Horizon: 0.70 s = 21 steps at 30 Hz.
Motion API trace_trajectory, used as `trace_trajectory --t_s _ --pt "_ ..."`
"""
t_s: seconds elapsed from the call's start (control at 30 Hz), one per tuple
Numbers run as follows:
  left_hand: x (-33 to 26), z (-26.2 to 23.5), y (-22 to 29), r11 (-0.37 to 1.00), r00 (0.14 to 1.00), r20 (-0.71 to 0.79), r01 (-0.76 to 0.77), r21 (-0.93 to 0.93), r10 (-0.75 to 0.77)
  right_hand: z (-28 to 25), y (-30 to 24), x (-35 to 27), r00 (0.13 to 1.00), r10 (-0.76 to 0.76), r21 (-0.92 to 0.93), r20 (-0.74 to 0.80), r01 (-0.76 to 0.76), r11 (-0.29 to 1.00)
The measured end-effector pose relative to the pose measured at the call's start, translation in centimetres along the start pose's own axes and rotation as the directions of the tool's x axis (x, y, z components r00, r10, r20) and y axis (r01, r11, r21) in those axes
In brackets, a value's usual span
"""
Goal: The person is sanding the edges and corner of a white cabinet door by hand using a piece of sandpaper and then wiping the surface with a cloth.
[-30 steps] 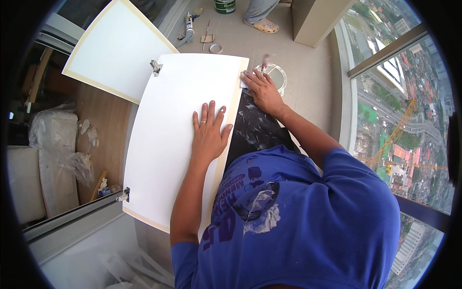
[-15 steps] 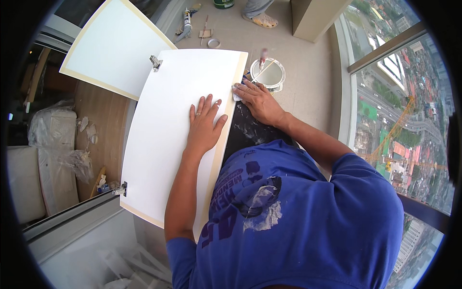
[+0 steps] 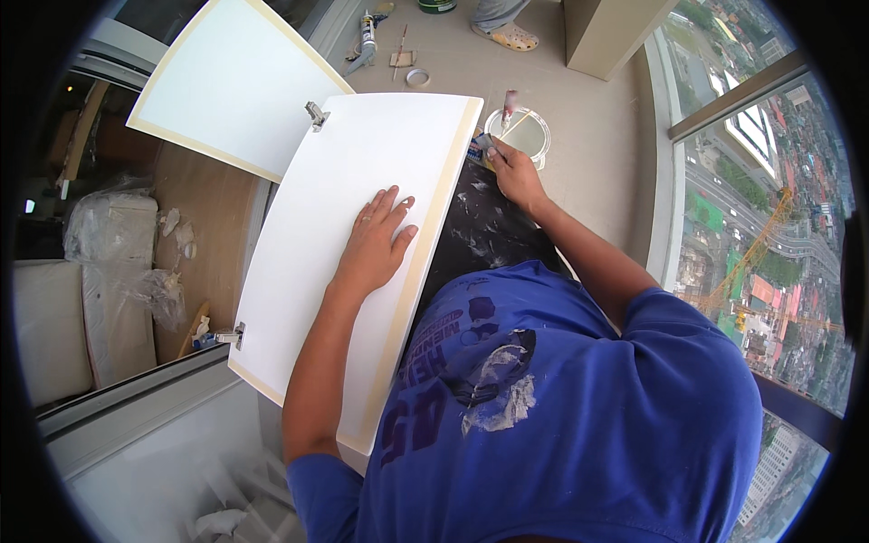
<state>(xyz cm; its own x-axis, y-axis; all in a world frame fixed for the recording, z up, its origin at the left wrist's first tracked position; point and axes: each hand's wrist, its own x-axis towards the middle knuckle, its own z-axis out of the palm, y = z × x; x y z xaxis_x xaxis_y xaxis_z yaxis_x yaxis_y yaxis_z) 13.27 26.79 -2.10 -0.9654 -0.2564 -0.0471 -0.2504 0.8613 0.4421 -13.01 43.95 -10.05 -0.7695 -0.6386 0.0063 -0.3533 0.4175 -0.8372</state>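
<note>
A white cabinet door panel (image 3: pixel 362 149) with cream tape along its edges lies across my lap. My left hand (image 3: pixel 376 240) rests flat on it with the fingers spread. Just off the panel's right edge, near a white bucket (image 3: pixel 541 136), my right hand (image 3: pixel 518 176) is closed. A small greyish piece (image 3: pixel 487 142) shows at its fingertips, too little of it to name. Beside those fingers is a blue and yellow packet or can (image 3: pixel 474 154), partly hidden. A red-stained brush (image 3: pixel 509 104) stands at the bucket's rim. Two metal hinges, an upper hinge (image 3: pixel 316 116) and a lower hinge (image 3: pixel 237 336), sit on the panel's left edge.
A second taped panel (image 3: pixel 240 86) leans at the far left. On the floor are a tape roll (image 3: pixel 417 78), a sealant tube (image 3: pixel 367 34) and a thin stick. Another person's clog (image 3: pixel 509 36) stands beyond. Plastic-wrapped furniture (image 3: pixel 113 235) is at left, tall windows (image 3: pixel 742 208) at right.
My right hand has left the panel's right edge, where it pressed a white wad, and moved away toward the bucket. My left hand stays flat on the panel, slightly lower. The view has shifted a little.
</note>
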Motion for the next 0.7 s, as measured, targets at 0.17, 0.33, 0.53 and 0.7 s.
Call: trace_trajectory --t_s 0.17,0.33,0.53,0.7 --pt "-6.7 -2.2 -1.3 0.999 1.000 0.011 0.028 0.029 -0.028 1.4 1.4 1.1 0.985 0.163 0.252 0.064 -0.174 0.952" --pt "-16.1 -5.9 -1.8 0.992 0.992 -0.014 0.127 0.006 -0.127 1.3 3.4 1.6 0.976 0.104 0.750 0.189 -0.212 0.627" --pt "-26.8 -6.2 -1.6 0.934 0.936 0.012 0.350 0.073 -0.352 2.8 5.1 3.7 0.965 0.089 0.819 0.245 -0.255 0.515" --pt "-30.9 -9.3 0.6 0.874 0.894 -0.053 0.447 0.188 -0.446 3.4 2.3 4.9 0.952 0.208 0.723 0.227 -0.307 0.619"
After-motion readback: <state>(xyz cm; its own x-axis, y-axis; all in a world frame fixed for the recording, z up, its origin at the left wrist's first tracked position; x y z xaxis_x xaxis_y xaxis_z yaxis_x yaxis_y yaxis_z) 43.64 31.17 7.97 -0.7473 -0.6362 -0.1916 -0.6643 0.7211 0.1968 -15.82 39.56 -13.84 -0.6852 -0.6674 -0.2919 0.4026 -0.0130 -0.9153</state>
